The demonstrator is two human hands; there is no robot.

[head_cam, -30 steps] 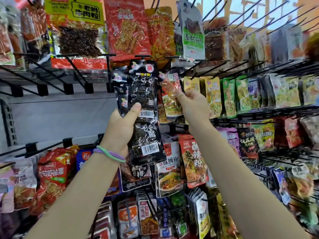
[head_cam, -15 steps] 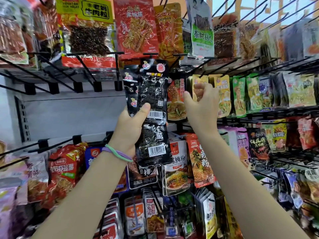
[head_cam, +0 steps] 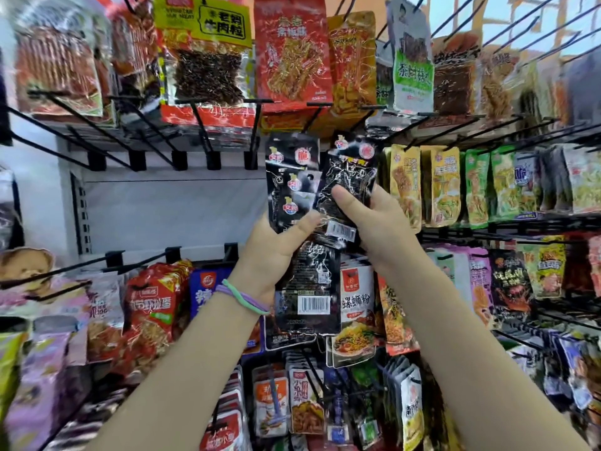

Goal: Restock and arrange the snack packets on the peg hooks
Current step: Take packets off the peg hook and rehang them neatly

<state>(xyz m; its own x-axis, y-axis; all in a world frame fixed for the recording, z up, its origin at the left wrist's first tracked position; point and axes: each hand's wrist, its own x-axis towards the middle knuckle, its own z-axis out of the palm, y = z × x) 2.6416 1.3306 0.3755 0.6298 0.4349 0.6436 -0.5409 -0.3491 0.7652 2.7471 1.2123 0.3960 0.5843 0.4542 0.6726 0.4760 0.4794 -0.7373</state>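
Note:
My left hand (head_cam: 271, 252) grips a bundle of black snack packets (head_cam: 292, 183) held upright in front of the rack, thumb across their front. A long black packet (head_cam: 309, 288) with a barcode hangs down from the bundle. My right hand (head_cam: 370, 222) pinches one black packet (head_cam: 349, 177) at the bundle's right side, thumb on its front, its top tilted up toward the peg hooks (head_cam: 377, 107) of the middle row. Whether its hole is on a hook is hidden.
Black peg hooks (head_cam: 107, 138) stick out toward me at upper left, several of them bare. Yellow and green packets (head_cam: 439, 187) hang to the right. Red packets (head_cam: 289, 50) hang above, more snacks (head_cam: 153, 307) below.
My right hand left the yellow packets on the right and came across to take hold of one black packet from the bundle. The view shifted so the rack sits further right.

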